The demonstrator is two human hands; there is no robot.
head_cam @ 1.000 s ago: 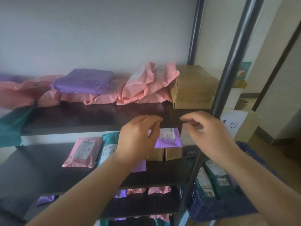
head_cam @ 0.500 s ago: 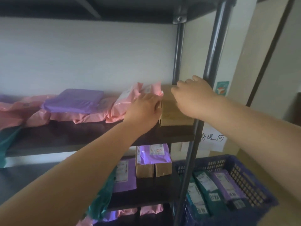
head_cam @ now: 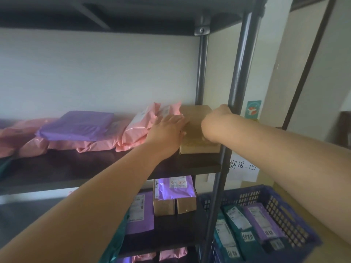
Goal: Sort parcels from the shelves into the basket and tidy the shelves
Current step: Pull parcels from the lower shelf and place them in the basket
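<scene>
On the upper shelf (head_cam: 95, 168), at its right end, the cardboard box (head_cam: 195, 143) sits between both hands. The left hand (head_cam: 168, 128) presses its side with fairly straight fingers. The right hand (head_cam: 216, 118) lies over the top, but its fingers are hidden, so its grip cannot be told. Better to squeeze evenly and draw the box out leftward: the front post (head_cam: 239, 82) blocks its right corner — and pink mailer bags (head_cam: 140, 130) crowd the left. The blue basket (head_cam: 247, 195) stands below right.
</scene>
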